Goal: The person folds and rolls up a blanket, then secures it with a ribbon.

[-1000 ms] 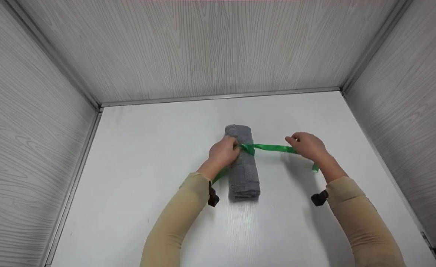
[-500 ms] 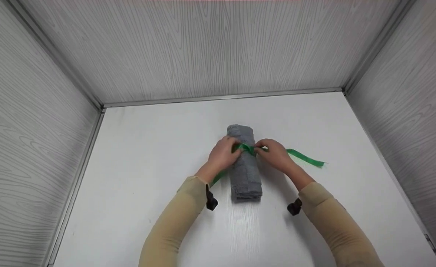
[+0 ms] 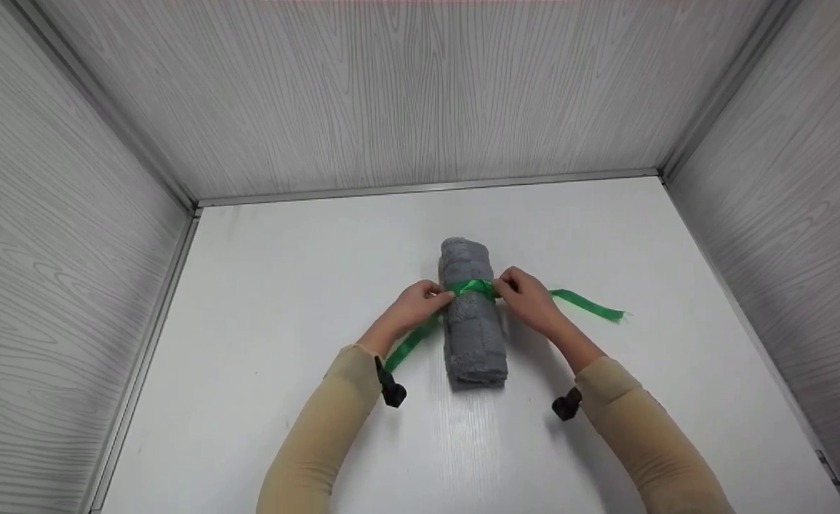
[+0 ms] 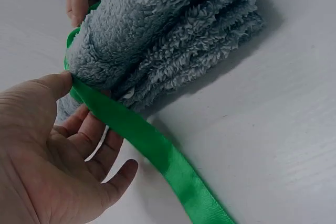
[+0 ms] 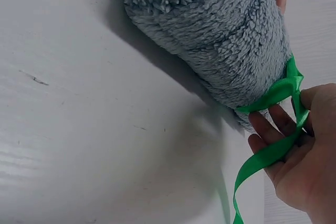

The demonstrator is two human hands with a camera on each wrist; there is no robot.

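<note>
A rolled grey fluffy towel [image 3: 476,341] lies lengthwise on the white table. Green ribbon [image 3: 473,287] goes round its middle and crosses on top. At the towel's left side, my left hand [image 3: 413,307] pinches the ribbon between thumb and fingers, and one tail [image 4: 157,153] trails down past the palm in the left wrist view. Opposite it, my right hand [image 3: 531,300] pinches the ribbon close against the towel. The right wrist view shows the other tail [image 5: 265,155] running over the curled fingers of that hand. The ribbon's underside beneath the towel is hidden.
The white tabletop [image 3: 284,300] is bounded by a wood-grain back wall [image 3: 420,93] and side walls on the left and right. Grey metal edging [image 3: 320,194] runs along the joints. A small black wrist camera [image 3: 393,392] hangs under each sleeve.
My right hand came in from the far right to the towel's side, leaving its tail on the table. My left hand slid left off the towel's top, and the ribbon across it is now flatter.
</note>
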